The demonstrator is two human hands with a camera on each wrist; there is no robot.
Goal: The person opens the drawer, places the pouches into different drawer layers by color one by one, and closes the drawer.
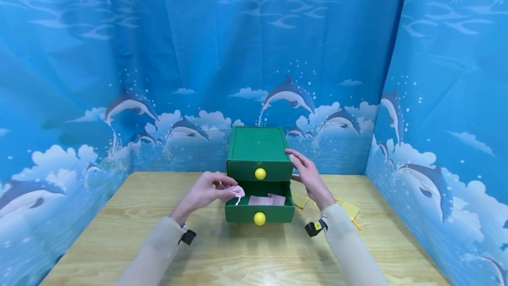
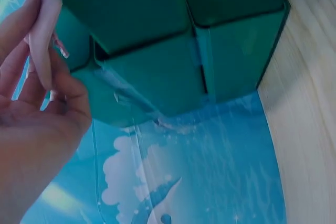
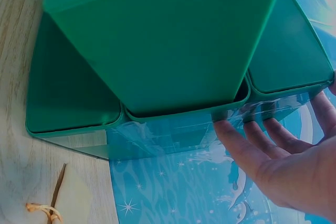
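A green drawer box (image 1: 259,143) stands on the table with its middle drawer (image 1: 242,212) pulled out; the drawer has a yellow round knob (image 1: 259,219). Pink pouches (image 1: 261,200) lie inside that drawer. Over the drawer's left wall, my left hand (image 1: 207,192) pinches a pink drawstring pouch (image 2: 43,35) between thumb and fingers, its pale cord hanging down. My right hand (image 1: 310,179) rests against the right side of the box, its fingers (image 3: 239,145) mostly straight and touching the side wall in the right wrist view.
Several yellow drawstring pouches (image 1: 350,210) lie on the wooden table (image 1: 198,250) right of the box, partly behind my right arm. A blue dolphin-print curtain (image 1: 190,78) closes off the back and sides. The upper drawer (image 1: 242,171) is pushed in.
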